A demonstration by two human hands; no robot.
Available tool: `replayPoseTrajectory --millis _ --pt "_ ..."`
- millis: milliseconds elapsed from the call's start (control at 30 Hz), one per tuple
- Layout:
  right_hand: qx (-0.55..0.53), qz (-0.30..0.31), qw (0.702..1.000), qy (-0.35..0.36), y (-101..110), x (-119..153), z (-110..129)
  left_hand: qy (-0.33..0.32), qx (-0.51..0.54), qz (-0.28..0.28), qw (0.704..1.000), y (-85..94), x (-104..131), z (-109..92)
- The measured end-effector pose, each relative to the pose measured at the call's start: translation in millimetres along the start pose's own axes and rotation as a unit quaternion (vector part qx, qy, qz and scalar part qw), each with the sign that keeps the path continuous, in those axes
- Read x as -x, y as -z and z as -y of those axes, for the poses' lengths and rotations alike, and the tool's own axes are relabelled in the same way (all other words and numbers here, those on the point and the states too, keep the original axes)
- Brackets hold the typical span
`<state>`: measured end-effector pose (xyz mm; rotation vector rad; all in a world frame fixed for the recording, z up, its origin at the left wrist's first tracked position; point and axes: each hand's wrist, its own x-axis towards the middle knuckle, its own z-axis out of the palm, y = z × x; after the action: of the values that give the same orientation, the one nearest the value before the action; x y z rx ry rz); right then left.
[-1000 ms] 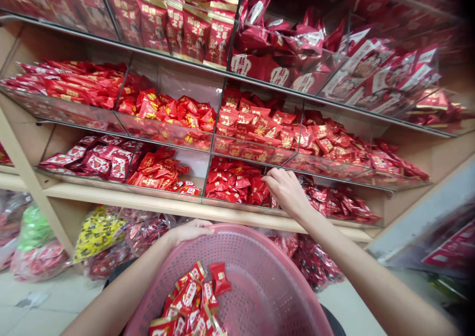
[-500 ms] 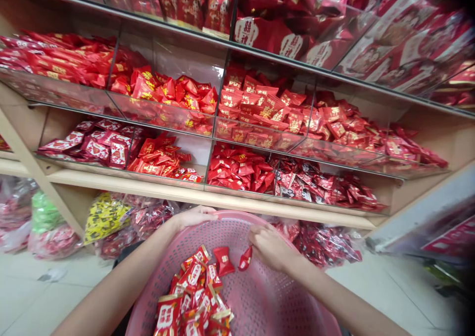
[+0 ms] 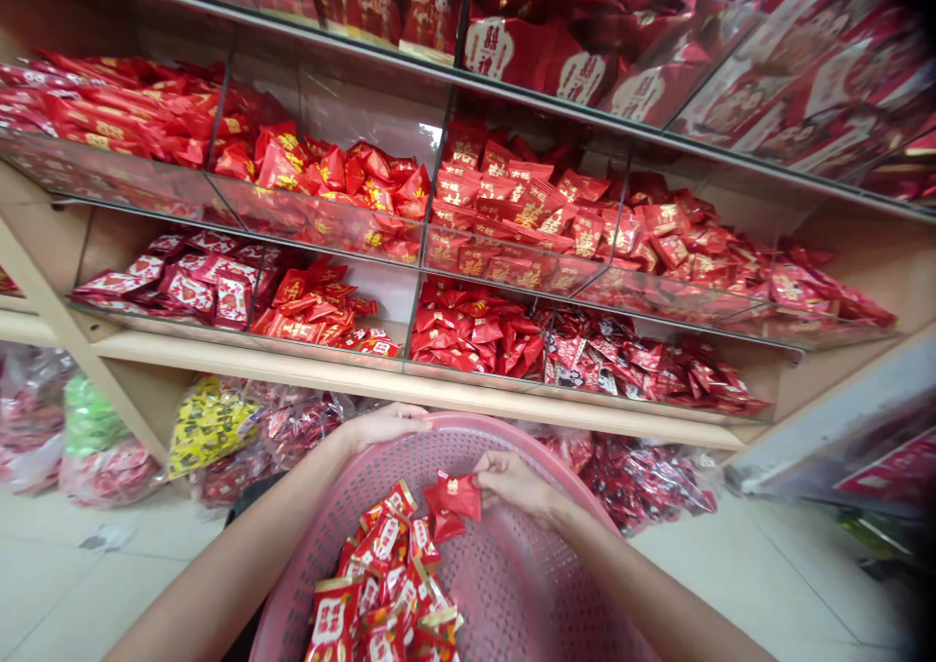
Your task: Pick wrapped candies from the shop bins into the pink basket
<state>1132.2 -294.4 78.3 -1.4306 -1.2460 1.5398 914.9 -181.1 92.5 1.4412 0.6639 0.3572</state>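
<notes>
My left hand [image 3: 387, 426] is closed on the far left rim of a pink perforated plastic basket [image 3: 541, 584]. Inside the basket, my right hand [image 3: 512, 486] pinches the right edge of a small red candy packet [image 3: 459, 495] with gold print. Beneath that packet, another red one [image 3: 446, 525] is partly covered. A heap of red and white candy packets with gold ends [image 3: 391, 574] fills the basket's left side. Bare pink wall shows on the right side of the basket.
Shelves with clear-fronted bins of red packets [image 3: 526, 204] rise just beyond the basket. A pale wooden shelf edge [image 3: 292, 369] runs close to the rim. Below sit bagged goods, among them a yellow bag [image 3: 212, 426] and dark red packets [image 3: 650, 482], on the tiled floor [image 3: 738, 564].
My right hand has moved slightly, and the packet in its fingers has swung left and turned its printed face up, over the red packet in the basket. The left hand stays on the rim.
</notes>
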Motion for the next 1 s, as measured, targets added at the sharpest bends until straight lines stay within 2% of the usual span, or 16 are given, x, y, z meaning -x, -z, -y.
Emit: replayPoseTrajectory --millis 200,333,433,567,667,833,1000 --pt "-0.031 -0.053 0.998 -0.031 -24 -17 -6 0.006 0.013 -0.001 1.0 -1.4 -1 0" --pt "-0.018 -0.078 0.996 -0.037 -32 -29 -17 0.0 0.003 0.0 1.0 0.1 -2 1" --pt "0.035 -0.095 0.995 0.0 -33 -37 -29 -0.01 -0.004 0.003 1.0 1.6 -2 3" --pt "0.16 -0.131 0.975 0.079 -32 -44 -41 -0.01 0.002 0.009 1.0 2.2 -2 4" --pt "0.219 -0.133 0.962 0.096 -29 -43 -42 -0.005 0.011 0.012 1.0 2.3 -2 5" --pt "0.338 -0.146 0.921 0.126 -19 -27 -25 -0.005 0.016 0.009 1.0 3.4 -4 9" --pt "0.408 -0.153 0.874 0.214 -12 2 29 -0.012 0.011 0.008 1.0 0.6 -3 6"
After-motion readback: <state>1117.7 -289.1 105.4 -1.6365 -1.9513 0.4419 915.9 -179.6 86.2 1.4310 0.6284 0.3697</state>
